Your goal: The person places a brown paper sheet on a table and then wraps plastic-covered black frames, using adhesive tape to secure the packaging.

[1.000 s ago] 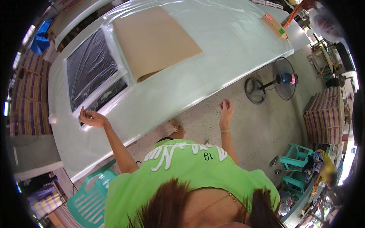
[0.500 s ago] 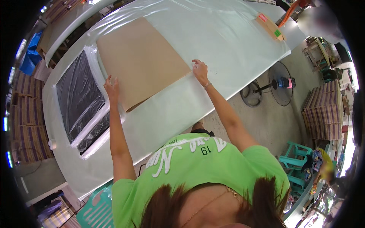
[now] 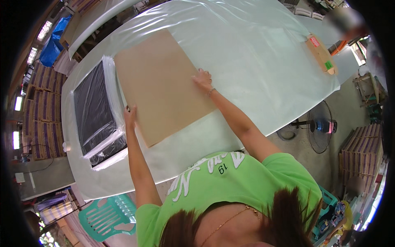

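Note:
A flat brown cardboard sheet (image 3: 164, 82) lies on the plastic-covered table (image 3: 255, 78) in front of me. My left hand (image 3: 130, 116) grips its left edge toward the near end, fingers bent around the side. Along the right edge, my right hand (image 3: 203, 80) is closed on the sheet with its fingers curled, farther out than the left. The fingertips are partly hidden at both edges. Left of the sheet, close by my left hand, sits a dark rectangular panel (image 3: 94, 109) wrapped in clear plastic with whitish borders.
A long brown carton (image 3: 321, 55) lies at the table's far right corner. Beyond the right edge stands a fan (image 3: 320, 125). Striped cartons (image 3: 43, 111) are stacked at the left, with more cartons (image 3: 362, 152) at the right. A green plastic chair (image 3: 109, 216) stands near my left side.
Both hands have closed on the cardboard sheet's side edges, the right moving inward. The sheet has shifted nearer to me along the table. My view has also shifted somewhat.

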Motion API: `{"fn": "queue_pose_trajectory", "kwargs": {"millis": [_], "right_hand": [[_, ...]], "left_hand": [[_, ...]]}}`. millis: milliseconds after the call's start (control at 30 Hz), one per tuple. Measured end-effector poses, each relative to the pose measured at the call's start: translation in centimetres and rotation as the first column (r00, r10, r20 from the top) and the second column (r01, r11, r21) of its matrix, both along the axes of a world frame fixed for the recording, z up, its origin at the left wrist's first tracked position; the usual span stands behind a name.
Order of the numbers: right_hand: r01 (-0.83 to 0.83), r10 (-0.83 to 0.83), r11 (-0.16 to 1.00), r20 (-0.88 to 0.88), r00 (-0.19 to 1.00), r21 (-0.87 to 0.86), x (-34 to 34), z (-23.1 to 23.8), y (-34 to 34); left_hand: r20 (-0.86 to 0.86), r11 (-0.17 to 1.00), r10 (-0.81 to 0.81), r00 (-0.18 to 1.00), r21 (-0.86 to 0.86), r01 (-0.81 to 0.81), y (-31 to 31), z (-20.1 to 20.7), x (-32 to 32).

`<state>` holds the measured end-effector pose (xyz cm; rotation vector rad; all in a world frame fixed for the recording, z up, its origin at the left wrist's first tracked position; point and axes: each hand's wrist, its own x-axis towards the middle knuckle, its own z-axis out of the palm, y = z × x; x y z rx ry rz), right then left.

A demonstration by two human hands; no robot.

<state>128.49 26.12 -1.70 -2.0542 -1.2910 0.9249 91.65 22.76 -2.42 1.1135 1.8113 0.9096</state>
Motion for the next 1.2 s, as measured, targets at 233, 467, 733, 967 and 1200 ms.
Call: {"fn": "queue_pose_trajectory", "kwargs": {"millis": [233,467,733,967,1200], "right_hand": [[-0.38,0.38,0.925,-0.017,0.925,0.022,8.3,-2.7,-3.0],[-0.311,0.297,0.94,0.116,0.948,0.139,5.8,-2.3,-2.8],[-0.255,0.236,0.953,0.127,0.963,0.162,5.8,-1.0,-2.0],[-0.134,0.247,0.963,-0.574,0.781,0.232,8.0,-2.4,-4.2],[-0.156,0.249,0.968,-0.807,0.536,0.195,9.9,0.0,-6.4]], "left_hand": [[0.311,0.902,-0.015,0.95,-0.406,0.147,-8.7,3.5,1.0],[0.153,0.987,0.148,0.977,-0.089,-0.136,-5.6,2.6,6.1],[0.237,0.969,0.232,0.943,0.027,-0.245,-7.3,5.2,8.6],[-0.04,0.941,0.11,0.993,0.325,-0.091,-9.7,17.4,16.6],[0.021,0.854,0.021,1.0,0.52,-0.029,-15.5,28.0,22.7]]}}
